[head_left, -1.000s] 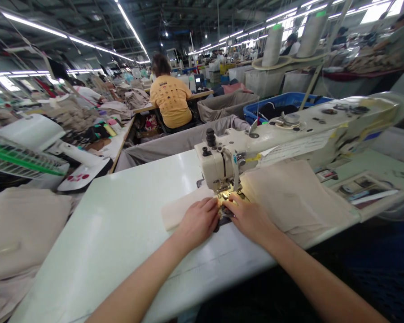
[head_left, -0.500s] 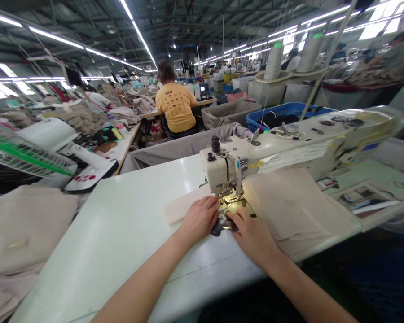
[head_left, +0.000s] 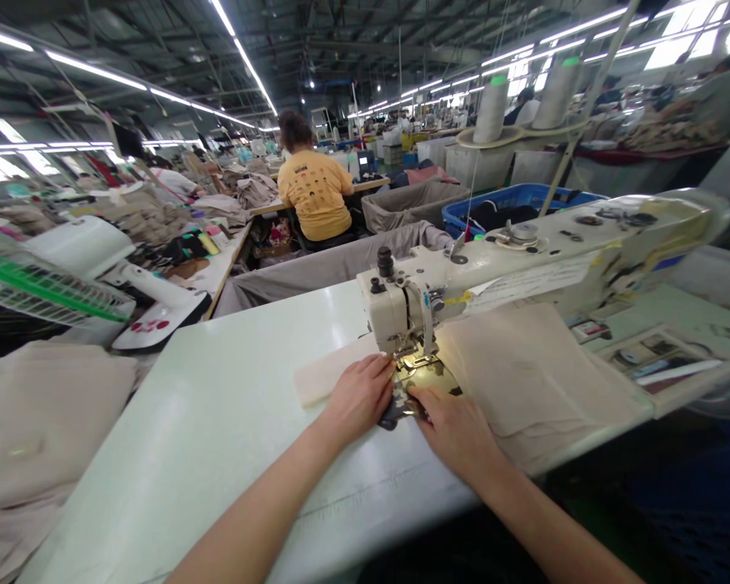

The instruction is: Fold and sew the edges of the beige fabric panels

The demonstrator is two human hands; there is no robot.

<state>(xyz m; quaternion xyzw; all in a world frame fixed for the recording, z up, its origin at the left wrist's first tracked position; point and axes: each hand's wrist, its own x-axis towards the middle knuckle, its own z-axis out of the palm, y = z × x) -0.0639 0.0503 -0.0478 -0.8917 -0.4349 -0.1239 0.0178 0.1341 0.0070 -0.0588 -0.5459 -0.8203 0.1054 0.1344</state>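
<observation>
A sewing machine point(head_left: 401, 312) stands on the pale table, its needle area lit yellow. My left hand point(head_left: 360, 395) lies just left of the presser foot, fingers pressed together on the end of a cream fabric strip point(head_left: 322, 380). My right hand point(head_left: 453, 422) is at the front right of the metal plate point(head_left: 427, 377), its fingers bent, with the thumb side by the plate's front edge. What is between those fingers is too small to make out. A larger beige fabric piece point(head_left: 517, 369) lies right of the needle, under the machine arm.
A white fan point(head_left: 164, 300) stands at the left beside piled beige cloth point(head_left: 49, 414). Behind the table point(head_left: 219, 422) are a grey cloth-lined bin point(head_left: 334, 264) and a blue basket point(head_left: 523, 199). A tray point(head_left: 663, 357) holds small tools. A person in yellow point(head_left: 316, 191) sits ahead.
The whole view has shifted very slightly. Both hands keep nearly the same places by the needle, and the fabric shows no clear movement.
</observation>
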